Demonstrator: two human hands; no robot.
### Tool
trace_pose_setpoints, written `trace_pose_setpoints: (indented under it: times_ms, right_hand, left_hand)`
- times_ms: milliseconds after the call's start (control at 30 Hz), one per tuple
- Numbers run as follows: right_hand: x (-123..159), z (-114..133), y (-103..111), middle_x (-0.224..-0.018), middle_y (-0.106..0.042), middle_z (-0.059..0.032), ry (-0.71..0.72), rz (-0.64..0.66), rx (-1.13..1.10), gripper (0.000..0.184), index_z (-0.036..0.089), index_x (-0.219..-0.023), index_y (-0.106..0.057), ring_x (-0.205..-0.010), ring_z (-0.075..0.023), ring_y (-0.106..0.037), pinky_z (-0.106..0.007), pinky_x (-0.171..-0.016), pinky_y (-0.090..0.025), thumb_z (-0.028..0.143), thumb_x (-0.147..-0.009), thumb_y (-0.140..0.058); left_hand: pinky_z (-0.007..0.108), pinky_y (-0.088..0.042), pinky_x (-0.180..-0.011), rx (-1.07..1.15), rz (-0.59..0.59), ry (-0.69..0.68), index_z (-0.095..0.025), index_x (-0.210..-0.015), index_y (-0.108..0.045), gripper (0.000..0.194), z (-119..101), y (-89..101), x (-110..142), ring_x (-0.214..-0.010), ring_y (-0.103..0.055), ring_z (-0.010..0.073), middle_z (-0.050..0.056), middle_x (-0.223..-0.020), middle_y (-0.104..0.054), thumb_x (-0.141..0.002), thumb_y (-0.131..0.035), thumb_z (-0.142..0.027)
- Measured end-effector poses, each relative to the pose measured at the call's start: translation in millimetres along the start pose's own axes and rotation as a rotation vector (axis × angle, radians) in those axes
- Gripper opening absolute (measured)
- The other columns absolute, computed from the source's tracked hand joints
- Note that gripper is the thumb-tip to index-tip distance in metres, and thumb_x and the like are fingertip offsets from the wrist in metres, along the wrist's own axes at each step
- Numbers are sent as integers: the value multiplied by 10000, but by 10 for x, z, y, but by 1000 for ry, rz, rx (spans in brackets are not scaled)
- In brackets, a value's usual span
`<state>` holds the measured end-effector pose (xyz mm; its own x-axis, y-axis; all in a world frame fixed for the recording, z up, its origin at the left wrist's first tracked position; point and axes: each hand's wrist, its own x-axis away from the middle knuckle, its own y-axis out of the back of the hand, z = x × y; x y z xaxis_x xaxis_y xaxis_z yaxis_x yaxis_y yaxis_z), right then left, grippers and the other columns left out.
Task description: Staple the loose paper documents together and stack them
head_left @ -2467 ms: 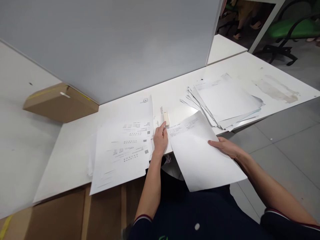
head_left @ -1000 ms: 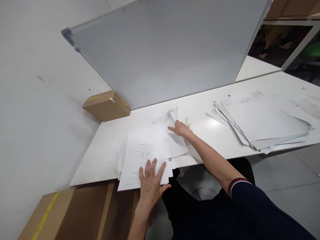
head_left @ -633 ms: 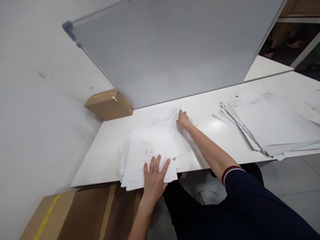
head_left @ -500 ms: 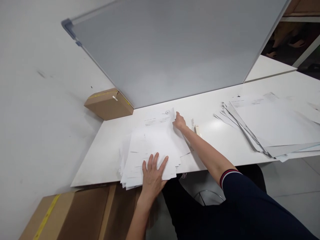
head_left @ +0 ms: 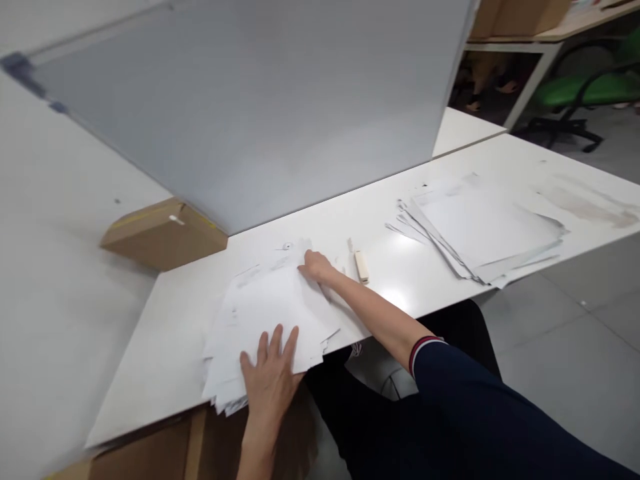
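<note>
Thin smooth white sheets, rectangular, edges uneven, in a loose paper stack on glossy white counter, under both hands. Left hand flat on near end, fingers spread, gripping nothing. Right hand curled at far-right edge; can't tell if pinching. Cream oblong block just beside right forearm. Second paper pile farther right. Brown cardboard box, yellow tape, contents hidden.
</note>
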<state>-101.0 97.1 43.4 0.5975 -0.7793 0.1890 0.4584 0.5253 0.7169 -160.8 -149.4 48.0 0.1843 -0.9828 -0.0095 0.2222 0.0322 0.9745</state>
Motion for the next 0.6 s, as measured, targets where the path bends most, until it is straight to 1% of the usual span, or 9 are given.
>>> trace_pose_setpoints:
  times_ms: [100,167,200,267,333,400,433,500,600]
  right_hand:
    - [416,-101,243,-1076,-649,-106,112,-72,-46,342,156,-1129,-545,-961,-217,-603,-303,-791,-451,388,-879,-524]
    - [735,-372,480,-1044,-662,-45,168,-165,-60,268,206,-1064,-578,-951,-173,-598,-269,-818,-425,392,-916,-455]
    - [894,-574,617,-1023,-667,-38,172,-249,-47,250,206,-1011,-599,-934,-165,-597,-264,-817,-418,362,-935,-419]
    - [1193,-1068,904,-1010,-661,-74,-17,-461,63,246,181,-973,-613,-925,-188,-589,-290,-801,-414,306,-940,-403]
    - [1447,-1590,1165,-1127,-607,-154,-275,-627,250,257,141,-1068,-587,-1024,-257,-542,-349,-818,-402,303,-911,-461]
    - [1652,-2025,1357,-1254,-511,-228,-455,-641,411,416,90,-1159,-532,-1138,-334,-454,-412,-863,-373,332,-827,-597]
    - [1736,-2187,1422,-1256,-499,-244,-500,-602,449,465,75,-1155,-529,-1150,-348,-437,-420,-869,-366,354,-798,-629]
    - [1868,-2394,1504,-1166,-549,-226,-501,-492,446,425,75,-1061,-569,-1106,-331,-465,-389,-845,-375,399,-791,-622]
    - [1980,-2483,1557,-966,-614,-142,-415,-393,360,306,129,-861,-611,-944,-258,-542,-308,-739,-390,427,-828,-547]
  left_hand:
    - [681,-184,-990,-48,14,-6,-261,-1357,-433,608,3,19,-3,-1283,-349,387,138,-1417,-413,-775,-601,-324]
    - [688,-198,-972,-53,-9,-24,-244,-1356,-437,622,5,47,30,-1289,-327,404,160,-1412,-409,-779,-586,-423]
    - [689,-201,-967,-44,-32,-37,-241,-1348,-448,624,0,62,54,-1299,-308,411,167,-1412,-405,-777,-579,-456]
    - [670,-213,-976,13,-113,-65,-228,-1320,-484,605,-47,85,98,-1319,-281,408,172,-1404,-411,-783,-554,-496]
    - [619,-245,-999,120,-226,-111,-211,-1292,-510,580,-180,91,111,-1317,-304,383,170,-1373,-450,-790,-547,-500]
    - [551,-279,-1022,252,-320,-183,-203,-1280,-513,550,-423,84,74,-1291,-366,344,157,-1322,-505,-795,-568,-455]
    - [522,-280,-1038,313,-335,-227,-214,-1280,-510,525,-582,80,35,-1277,-394,322,142,-1299,-530,-802,-575,-419]
    - [487,-279,-1058,416,-304,-333,-223,-1283,-505,484,-943,72,-74,-1259,-425,297,115,-1266,-564,-822,-565,-357]
    - [475,-309,-1050,546,-245,-463,-228,-1265,-524,436,-1463,69,-270,-1219,-473,280,96,-1224,-598,-844,-537,-338]
